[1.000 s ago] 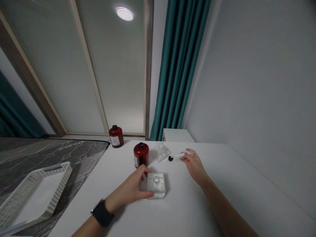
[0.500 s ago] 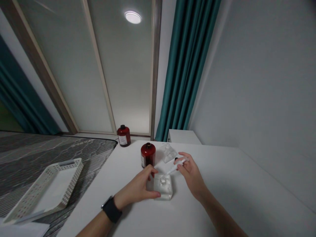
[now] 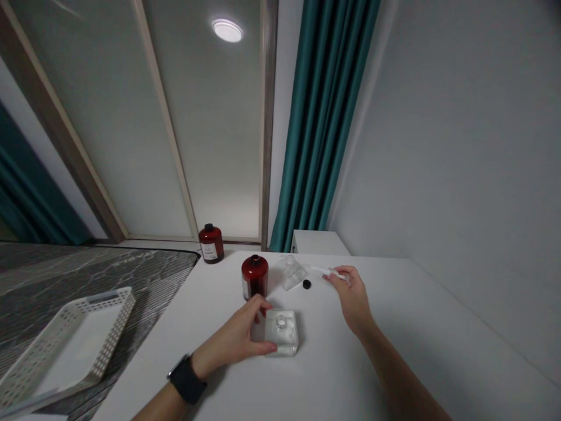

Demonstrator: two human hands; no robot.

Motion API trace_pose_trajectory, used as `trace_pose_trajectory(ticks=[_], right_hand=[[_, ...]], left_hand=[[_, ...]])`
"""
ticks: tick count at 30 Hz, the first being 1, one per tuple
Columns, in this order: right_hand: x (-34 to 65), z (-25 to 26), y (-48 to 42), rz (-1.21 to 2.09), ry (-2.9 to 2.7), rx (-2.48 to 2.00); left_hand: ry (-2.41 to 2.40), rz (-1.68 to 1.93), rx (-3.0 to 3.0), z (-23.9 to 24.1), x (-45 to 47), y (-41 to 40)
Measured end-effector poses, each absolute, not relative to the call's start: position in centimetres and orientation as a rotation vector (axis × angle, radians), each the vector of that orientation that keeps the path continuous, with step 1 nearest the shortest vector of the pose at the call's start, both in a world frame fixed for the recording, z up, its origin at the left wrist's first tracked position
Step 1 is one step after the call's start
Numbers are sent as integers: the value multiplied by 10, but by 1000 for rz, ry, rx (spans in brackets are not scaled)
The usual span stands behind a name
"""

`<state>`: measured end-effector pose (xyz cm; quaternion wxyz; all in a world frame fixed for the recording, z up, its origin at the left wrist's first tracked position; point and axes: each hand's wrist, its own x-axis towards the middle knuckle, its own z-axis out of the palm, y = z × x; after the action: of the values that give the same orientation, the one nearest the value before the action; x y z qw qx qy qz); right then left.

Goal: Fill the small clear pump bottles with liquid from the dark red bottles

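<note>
A square clear glass bottle (image 3: 283,336) with a small round neck stands on the white table. My left hand (image 3: 240,332), with a dark watch on its wrist, grips its left side between thumb and fingers. To the right, over the table, my right hand (image 3: 350,295) pinches a slim whitish translucent tube (image 3: 326,271), apparently a plastic dropper, pointing left. A small black cap (image 3: 307,284) lies between the hands. Just beyond my left fingers stands an uncapped dark red bottle (image 3: 255,276). Behind the cap is another clear angular glass piece (image 3: 289,272).
A second dark red bottle (image 3: 211,244) with a black cap stands at the table's far left corner. A white perforated basket (image 3: 65,345) sits lower left, beyond the table edge. A white cabinet (image 3: 319,241) and a green curtain are behind the table.
My right hand has drawn the tube away from above the square bottle, to the right and back, uncovering the black cap. My left hand keeps its hold; the whole view has shifted slightly.
</note>
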<state>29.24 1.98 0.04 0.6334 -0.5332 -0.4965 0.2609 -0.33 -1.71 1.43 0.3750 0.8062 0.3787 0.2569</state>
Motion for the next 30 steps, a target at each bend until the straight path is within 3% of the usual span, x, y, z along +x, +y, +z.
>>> trace_pose_trajectory(ticks=[13, 22, 27, 30], right_hand=[[317, -50, 52, 285, -1437, -1411], [312, -26, 40, 181, -1450, -1355], [273, -4, 1, 344, -1605, -1220], [243, 5, -25, 692, -1878, -1017]], left_hand=[[974, 652, 2071, 15, -3, -18], [943, 680, 2084, 11, -4, -15], [960, 680, 2141, 13, -6, -18], [952, 799, 2210, 14, -7, -19]])
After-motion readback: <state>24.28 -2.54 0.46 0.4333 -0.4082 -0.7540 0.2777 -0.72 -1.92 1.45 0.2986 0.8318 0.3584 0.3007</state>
